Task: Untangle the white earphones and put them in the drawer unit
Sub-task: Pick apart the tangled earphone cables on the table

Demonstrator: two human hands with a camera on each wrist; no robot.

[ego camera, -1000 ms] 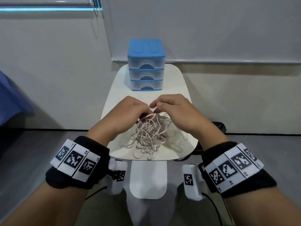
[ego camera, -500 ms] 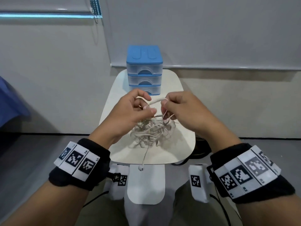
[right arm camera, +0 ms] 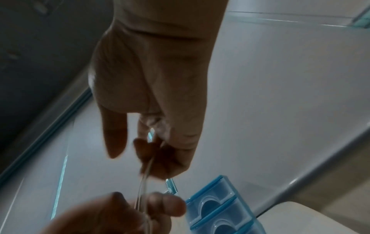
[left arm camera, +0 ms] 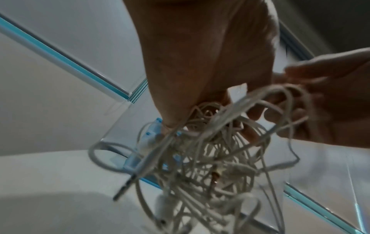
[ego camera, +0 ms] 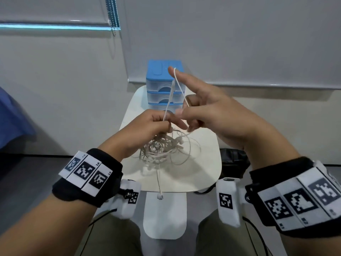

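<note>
Where the left hand [ego camera: 147,124] pinches the cord between curled fingers and thumb, the tangled white rubbery earphones [ego camera: 162,148] hang in a loose knot below it, just above the white rounded tabletop [ego camera: 208,169]. A doubled strand rises from that pinch to the right hand [ego camera: 212,115], looped over the tip of its raised, straight forefinger [ego camera: 181,77]; the right thumb lies straight, the other fingers are bent, and whether they grip the strand cannot be told. One earbud [ego camera: 159,197] dangles on a single cord past the table's near edge. In the left wrist view a metal jack plug [left arm camera: 125,186] sticks out of the knot. Behind the hands, at the far end of the table, stands the small blue-topped plastic drawer unit [ego camera: 162,84] with three clear drawers, all closed.
</note>
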